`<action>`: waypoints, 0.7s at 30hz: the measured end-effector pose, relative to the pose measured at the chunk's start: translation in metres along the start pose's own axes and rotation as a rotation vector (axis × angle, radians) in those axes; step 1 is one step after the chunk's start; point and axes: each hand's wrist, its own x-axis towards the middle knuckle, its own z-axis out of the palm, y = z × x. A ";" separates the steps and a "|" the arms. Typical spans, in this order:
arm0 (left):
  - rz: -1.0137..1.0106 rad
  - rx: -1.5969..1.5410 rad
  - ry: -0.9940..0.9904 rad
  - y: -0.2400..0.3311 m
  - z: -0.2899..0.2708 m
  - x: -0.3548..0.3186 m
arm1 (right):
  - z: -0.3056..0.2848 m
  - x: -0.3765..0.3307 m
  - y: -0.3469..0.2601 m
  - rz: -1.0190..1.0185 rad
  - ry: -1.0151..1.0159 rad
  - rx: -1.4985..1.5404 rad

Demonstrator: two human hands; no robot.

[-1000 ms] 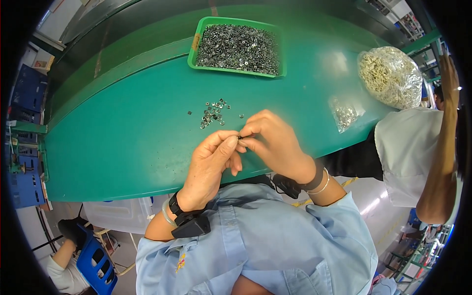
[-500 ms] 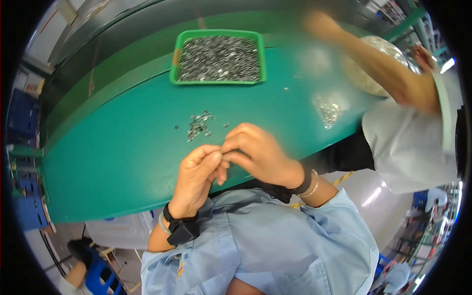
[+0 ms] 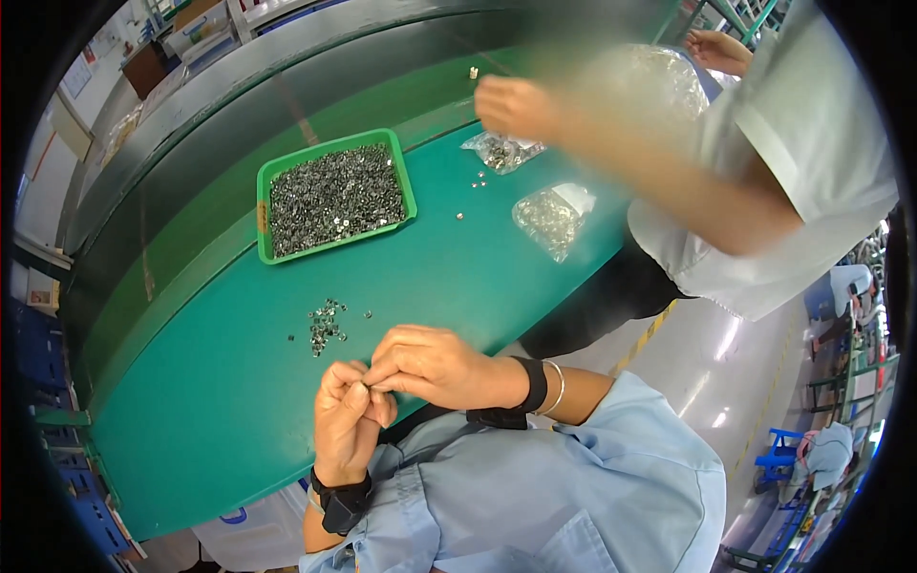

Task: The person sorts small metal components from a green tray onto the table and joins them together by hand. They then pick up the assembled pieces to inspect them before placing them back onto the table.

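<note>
Above the near edge of the green work surface (image 3: 220,382), my left hand (image 3: 346,420) and my right hand (image 3: 435,368) meet at the fingertips. Both are closed in a pinch. Something small and dark seems to sit between them, but the fingers cover most of it, so its kind cannot be told. Just beyond my left hand lies a loose scatter of small shiny metal pieces (image 3: 327,323), with a few single ones apart from it. Farther off, a green tray (image 3: 409,196) is filled with many similar small metal pieces.
At the right, a co-worker's hand (image 3: 516,107) reaches toward the dark green conveyor belt (image 3: 353,95), where a small shiny piece (image 3: 474,73) lies. Clear bags (image 3: 552,222) of small parts and a few loose pieces rest between us. A larger clear bag (image 3: 669,72) stands behind.
The view has turned, so the tray and scatter appear farther left and lower. My hands stay joined at the fingertips. The co-worker's arm remains stretched toward the belt, and a second small bag now shows.
</note>
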 end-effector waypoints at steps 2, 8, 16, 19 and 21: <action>-0.001 -0.049 -0.033 -0.002 0.002 0.001 | 0.002 -0.001 -0.002 0.005 0.020 0.040; -0.019 0.034 -0.021 -0.001 0.006 0.004 | -0.005 -0.006 0.002 -0.004 0.023 0.060; -0.083 0.228 0.183 0.019 0.023 0.012 | -0.024 0.017 0.003 -0.092 -0.061 -0.093; -0.091 0.087 0.179 0.023 0.028 0.011 | -0.018 0.020 0.006 -0.047 -0.011 -0.029; -0.106 -0.098 0.132 0.018 0.023 0.010 | -0.015 0.018 0.004 0.022 -0.001 0.024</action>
